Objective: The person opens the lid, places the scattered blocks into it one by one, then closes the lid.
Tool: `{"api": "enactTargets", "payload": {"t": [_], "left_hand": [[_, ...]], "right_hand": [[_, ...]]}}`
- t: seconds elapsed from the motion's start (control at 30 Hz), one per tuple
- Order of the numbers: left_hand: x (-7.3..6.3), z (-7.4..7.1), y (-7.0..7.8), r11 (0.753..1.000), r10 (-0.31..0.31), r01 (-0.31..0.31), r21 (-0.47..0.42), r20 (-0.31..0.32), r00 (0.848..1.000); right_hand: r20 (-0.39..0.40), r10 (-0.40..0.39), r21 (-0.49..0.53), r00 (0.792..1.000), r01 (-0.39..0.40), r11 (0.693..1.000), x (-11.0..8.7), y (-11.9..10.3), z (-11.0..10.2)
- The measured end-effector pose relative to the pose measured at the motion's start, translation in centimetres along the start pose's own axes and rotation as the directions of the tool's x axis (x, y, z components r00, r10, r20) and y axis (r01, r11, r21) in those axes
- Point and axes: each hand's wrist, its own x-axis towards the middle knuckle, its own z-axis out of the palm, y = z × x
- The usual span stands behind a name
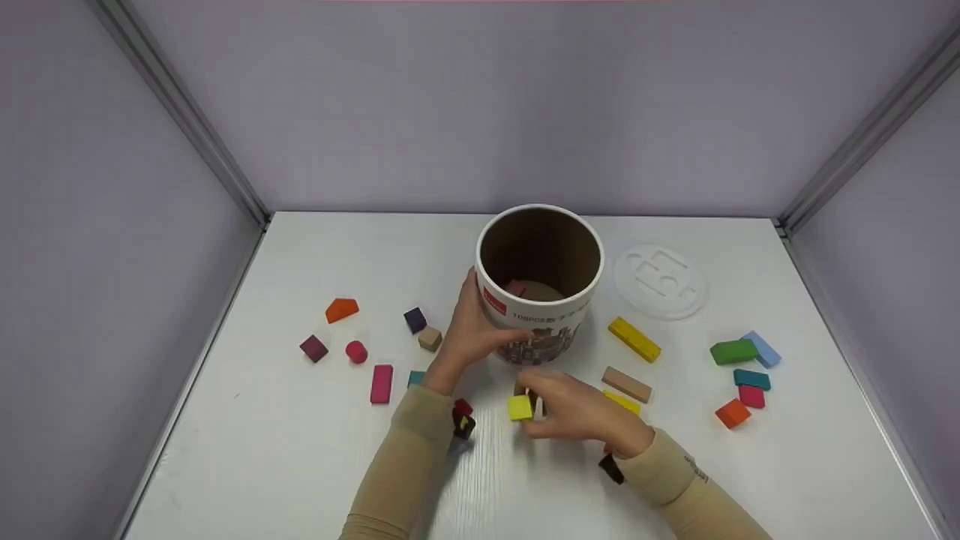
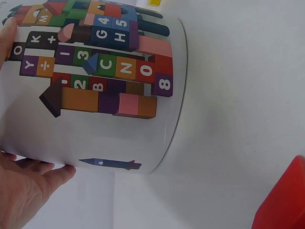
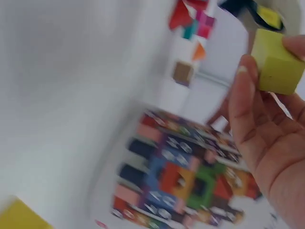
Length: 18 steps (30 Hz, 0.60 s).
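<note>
Yellow block (image 1: 519, 408) pinched between thumb and fingers of right hand (image 1: 574, 409), grip closed to block's width, held just on near side of tub (image 1: 574, 311), not in it. Left hand (image 1: 476, 334) wrapped round tub's side. Early going, I'd say from my end: can spot reddish piece (image 1: 515, 288) down inside, plenty of loose blocks (image 1: 381, 384) left on table (image 1: 262, 465), lid (image 1: 661, 281) off beside tub.

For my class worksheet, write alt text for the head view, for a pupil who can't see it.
A right hand pinches a yellow block just in front of an open tub, which the left hand grips. Other colourful blocks lie to both sides on a white table, with a round lid right of the tub.
</note>
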Motion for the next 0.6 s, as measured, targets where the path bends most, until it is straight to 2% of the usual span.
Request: {"api": "enactTargets", "payload": {"t": [0.13, 0.27, 0.43, 0.6], "left_hand": [[0.0, 0.0, 0.0, 1.000, 0.008, -0.008, -0.010, 0.002, 1.000], [0.0, -0.1, 0.0, 0.999, 0.030, -0.030, -0.014, 0.002, 1.000], [-0.1, -0.1, -0.1, 0.999, 0.040, -0.040, -0.006, 0.001, 0.999], [-0.1, -0.1, 0.1, 1.000, 0.026, -0.026, 0.007, 0.003, 1.000]], "right_hand": [[-0.121, -0.072, 0.040, 0.990, 0.077, 0.996, 0.1, -0.6, -2.2], [-0.242, -0.118, 0.051, 0.963, 0.134, 0.990, 0.2, -1.4, -4.5], [-0.380, -0.128, -0.014, 0.916, 0.133, 0.991, 0.6, -2.2, -7.4], [-0.469, -0.137, -0.088, 0.872, 0.108, 0.990, 1.3, -2.8, -10.0]]}}
